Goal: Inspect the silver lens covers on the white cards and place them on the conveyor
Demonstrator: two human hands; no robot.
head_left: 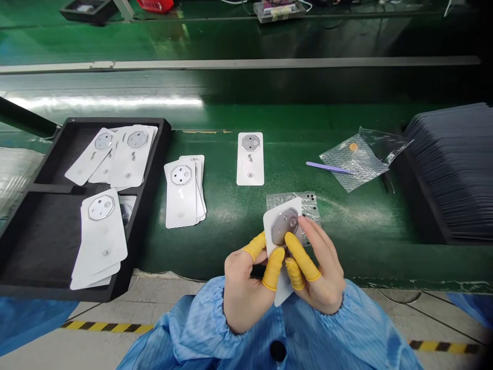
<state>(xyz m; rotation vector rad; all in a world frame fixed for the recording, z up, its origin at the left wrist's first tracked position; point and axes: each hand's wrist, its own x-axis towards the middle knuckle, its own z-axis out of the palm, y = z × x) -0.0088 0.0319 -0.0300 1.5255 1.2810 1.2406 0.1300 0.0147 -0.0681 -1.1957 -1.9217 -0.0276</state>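
Note:
Both hands hold one white card with a shiny octagonal metal plate at its top, just above the green bench's near edge. My left hand pinches the card's left side with yellow finger cots on thumb and forefinger. My right hand grips the right side, its cotted thumb resting on the metal plate. A small bubble-wrap sheet lies right behind the card.
A black two-compartment tray at left holds several white cards. A short stack of cards and a single card lie on the green bench. At right are a bubble bag, a purple stick and a dark stack of sheets.

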